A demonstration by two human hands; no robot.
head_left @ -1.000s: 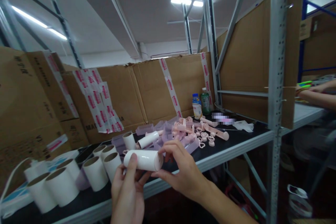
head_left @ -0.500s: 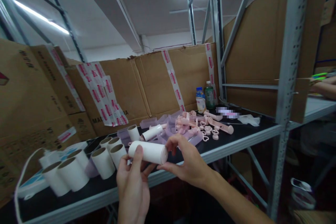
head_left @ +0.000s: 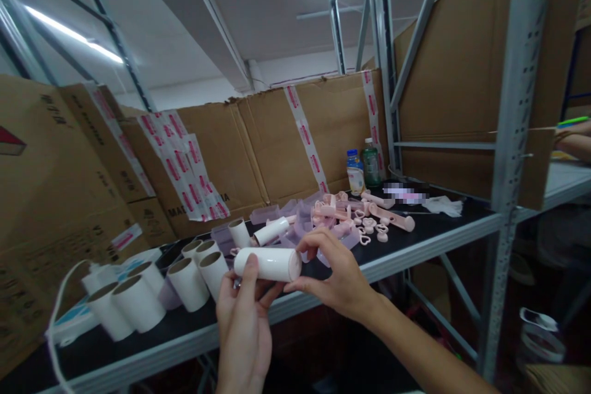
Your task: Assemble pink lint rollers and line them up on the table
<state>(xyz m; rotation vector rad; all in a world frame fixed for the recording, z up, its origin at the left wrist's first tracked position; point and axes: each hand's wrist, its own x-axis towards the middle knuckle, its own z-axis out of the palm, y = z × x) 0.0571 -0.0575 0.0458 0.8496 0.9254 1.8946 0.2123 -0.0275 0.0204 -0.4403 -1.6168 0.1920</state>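
Observation:
Held up over the front edge of the table is a white lint roll (head_left: 270,265), lying nearly level with a pale pink cap in its right end. My left hand (head_left: 247,320) grips it from below, thumb on top near its left end. A small pink loop pokes out at that end. My right hand (head_left: 337,277) has thumb and fingers curled round the capped right end. Behind it, another white roll (head_left: 271,231) lies on its side, and one stands upright (head_left: 239,234). Pink plastic parts (head_left: 332,209), some heart-shaped, are heaped on pale purple pieces (head_left: 295,228).
Several white rolls (head_left: 138,303) with brown cores stand at left, beside a white power strip (head_left: 76,320) and cord. Two bottles (head_left: 355,172) stand at the back before a cardboard wall (head_left: 258,135). A metal post (head_left: 517,104) rises at right; another person's arm (head_left: 575,135) shows beyond.
The view has shifted slightly, so the table's contents sit a little further right. Both hands keep their hold on the lint roll, which now lies a bit more level.

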